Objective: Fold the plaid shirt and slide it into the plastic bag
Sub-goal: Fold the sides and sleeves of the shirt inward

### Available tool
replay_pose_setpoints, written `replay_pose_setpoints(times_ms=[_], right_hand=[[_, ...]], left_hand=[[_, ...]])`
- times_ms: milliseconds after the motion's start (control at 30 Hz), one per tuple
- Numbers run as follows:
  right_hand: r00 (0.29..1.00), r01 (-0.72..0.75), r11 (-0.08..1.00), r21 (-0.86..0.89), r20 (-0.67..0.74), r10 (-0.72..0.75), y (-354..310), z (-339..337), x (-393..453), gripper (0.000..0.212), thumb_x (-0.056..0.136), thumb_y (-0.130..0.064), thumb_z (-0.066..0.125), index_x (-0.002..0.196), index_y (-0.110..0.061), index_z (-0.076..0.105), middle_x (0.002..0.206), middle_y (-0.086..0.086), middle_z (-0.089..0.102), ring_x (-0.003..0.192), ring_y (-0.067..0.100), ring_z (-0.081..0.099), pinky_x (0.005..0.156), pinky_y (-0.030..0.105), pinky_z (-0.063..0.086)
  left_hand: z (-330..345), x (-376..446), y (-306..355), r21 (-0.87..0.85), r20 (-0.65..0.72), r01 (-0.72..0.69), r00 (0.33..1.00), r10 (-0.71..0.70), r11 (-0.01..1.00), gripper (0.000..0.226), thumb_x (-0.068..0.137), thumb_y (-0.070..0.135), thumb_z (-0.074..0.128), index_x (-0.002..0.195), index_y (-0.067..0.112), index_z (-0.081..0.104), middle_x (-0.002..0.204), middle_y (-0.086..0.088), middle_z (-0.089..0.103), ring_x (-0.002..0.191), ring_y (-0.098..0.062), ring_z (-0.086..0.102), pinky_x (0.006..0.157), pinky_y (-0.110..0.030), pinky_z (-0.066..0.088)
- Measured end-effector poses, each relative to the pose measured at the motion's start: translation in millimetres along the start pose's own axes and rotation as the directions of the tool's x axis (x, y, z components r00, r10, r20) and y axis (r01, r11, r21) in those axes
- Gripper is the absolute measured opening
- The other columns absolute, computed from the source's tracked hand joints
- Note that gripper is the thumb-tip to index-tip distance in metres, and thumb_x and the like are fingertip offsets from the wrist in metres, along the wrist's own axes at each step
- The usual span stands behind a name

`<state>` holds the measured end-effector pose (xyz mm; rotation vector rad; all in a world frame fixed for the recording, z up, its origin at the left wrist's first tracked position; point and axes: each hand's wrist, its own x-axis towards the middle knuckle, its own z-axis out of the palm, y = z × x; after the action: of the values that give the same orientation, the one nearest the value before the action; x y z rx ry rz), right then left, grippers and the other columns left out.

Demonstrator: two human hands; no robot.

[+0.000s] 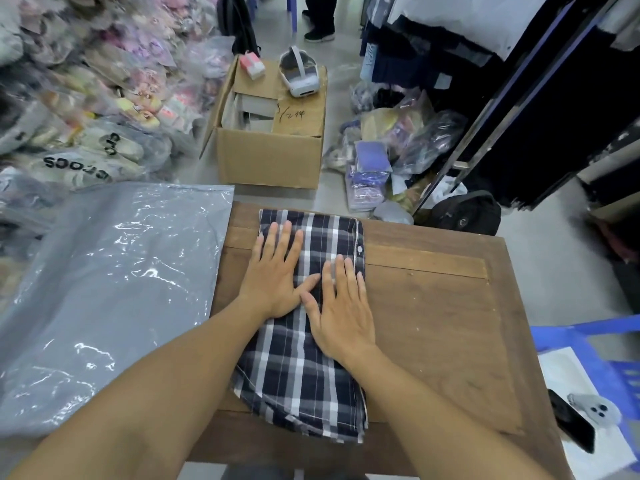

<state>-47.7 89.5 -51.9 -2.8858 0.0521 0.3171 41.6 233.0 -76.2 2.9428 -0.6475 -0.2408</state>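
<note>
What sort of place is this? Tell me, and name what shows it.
Probably a clothing stockroom or packing area. Bagged shoes are heaped on the left, dark clothes hang on a rack on the right, and a plaid shirt is being flattened on a wooden table beside a plastic bag.

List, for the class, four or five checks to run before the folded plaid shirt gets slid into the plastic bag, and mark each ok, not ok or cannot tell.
1. Plaid shirt folded into a narrow strip on the wooden table: ok.
2. Left hand and right hand flat on the shirt, pressing it: ok.
3. Plastic bag within reach, lying flat to the left of the shirt: ok.
4. Bag mouth open and facing the shirt: cannot tell.
5. Shirt short enough for the bag without another fold: cannot tell.
</note>
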Motion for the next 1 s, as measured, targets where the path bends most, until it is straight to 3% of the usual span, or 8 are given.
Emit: replay_pose_setpoints(times_ms=[100, 267, 567, 667, 767, 833, 900, 1000], right_hand=[[0.996, 0.048, 0.998, -0.034, -0.079, -0.05, -0.3, -3.7, -10.6, 0.081, 0.098, -0.065, -0.004, 0.16, -0.014, -0.001, 0.167, 0.008, -0.015, 0.153, 0.023, -0.021, 0.125, 0.048, -0.003], [0.997, 0.029, 1.0, 0.003, -0.065, -0.029, -0.4, 9.2, -26.9, 0.068, 0.104, -0.055, 0.005, 0.159, -0.015, -0.001, 0.168, 0.008, -0.012, 0.153, 0.022, -0.019, 0.123, 0.043, -0.009], [0.989, 0.024, 0.997, -0.069, -0.143, -0.033, -0.1, 20.2, -21.1, 0.067, 0.105, -0.054, 0.014, 0.158, -0.014, 0.022, 0.167, 0.012, 0.013, 0.155, 0.028, 0.003, 0.121, 0.045, 0.002], [0.992, 0.031, 0.994, -0.109, -0.121, -0.044, 0.7, 19.9, -22.8, 0.067, 0.104, -0.057, 0.018, 0.156, -0.017, 0.029, 0.166, 0.013, 0.019, 0.155, 0.03, 0.009, 0.121, 0.046, 0.005], [0.993, 0.044, 0.988, -0.146, -0.099, -0.059, 10.1, 14.9, -23.5, 0.07, 0.102, -0.061, 0.019, 0.152, -0.017, 0.041, 0.161, 0.014, 0.032, 0.152, 0.032, 0.023, 0.119, 0.048, 0.012], [0.991, 0.073, 0.983, -0.171, -0.096, -0.09, 25.2, 8.3, -24.8, 0.074, 0.101, -0.063, 0.014, 0.147, -0.016, 0.048, 0.157, 0.014, 0.041, 0.148, 0.032, 0.032, 0.119, 0.046, 0.014], [0.983, 0.106, 0.976, -0.192, -0.131, -0.132, 48.5, 1.6, -26.6, 0.078, 0.1, -0.064, 0.012, 0.143, -0.015, 0.055, 0.152, 0.015, 0.047, 0.146, 0.03, 0.034, 0.121, 0.041, 0.009], [0.978, 0.103, 0.981, -0.165, -0.164, -0.131, 92.0, -7.2, -33.2, 0.077, 0.098, -0.067, 0.014, 0.142, -0.018, 0.054, 0.146, 0.016, 0.054, 0.155, 0.016, 0.006, 0.123, 0.034, 0.001]], left_hand=[[-9.8, -2.0, 1.7, -0.003, 0.034, -0.012, 0.999, 0.012, 1.0, 0.084, 0.095, 0.069, 0.011, 0.156, 0.017, -0.016, 0.162, -0.011, -0.026, 0.149, -0.026, -0.028, 0.124, -0.047, -0.009], [-11.8, -42.4, 16.0, -0.082, -0.067, -0.035, 0.997, 0.029, 0.996, 0.061, 0.105, 0.04, 0.015, 0.158, 0.011, 0.007, 0.167, -0.012, -0.004, 0.153, -0.023, -0.011, 0.125, -0.041, -0.003], [4.6, -61.4, 12.6, -0.164, -0.067, -0.033, 0.998, 0.023, 0.986, 0.064, 0.102, 0.043, 0.017, 0.159, 0.017, 0.006, 0.166, -0.003, -0.007, 0.152, -0.014, -0.016, 0.124, -0.036, -0.009], [-7.2, -59.1, 11.1, -0.232, -0.079, -0.027, 0.997, 0.009, 0.972, 0.057, 0.104, 0.04, 0.025, 0.156, 0.018, 0.023, 0.167, -0.001, 0.011, 0.154, -0.017, 0.002, 0.125, -0.041, 0.008], [-30.6, -43.4, -10.1, -0.287, -0.283, 0.09, 0.943, -0.175, 0.954, 0.04, 0.101, 0.03, 0.041, 0.138, 0.016, 0.051, 0.146, -0.003, 0.047, 0.137, -0.022, 0.036, 0.114, -0.045, 0.033], [-42.5, -29.3, -34.5, -0.305, -0.255, 0.274, 0.899, -0.356, 0.912, 0.048, 0.102, 0.034, 0.04, 0.145, 0.014, 0.042, 0.154, -0.009, 0.038, 0.143, -0.029, 0.029, 0.119, -0.046, 0.024], [-46.4, -16.4, -60.9, -0.306, -0.105, 0.44, 0.866, -0.49, 0.844, 0.063, 0.102, 0.046, 0.033, 0.156, 0.016, 0.022, 0.165, -0.013, 0.017, 0.151, -0.035, 0.013, 0.122, -0.047, 0.009], [-42.6, -9.1, -82.8, -0.296, 0.071, 0.519, 0.849, -0.523, 0.802, 0.071, 0.1, 0.058, 0.024, 0.159, 0.022, 0.006, 0.167, -0.011, 0.004, 0.152, -0.034, 0.003, 0.123, -0.046, 0.004]])
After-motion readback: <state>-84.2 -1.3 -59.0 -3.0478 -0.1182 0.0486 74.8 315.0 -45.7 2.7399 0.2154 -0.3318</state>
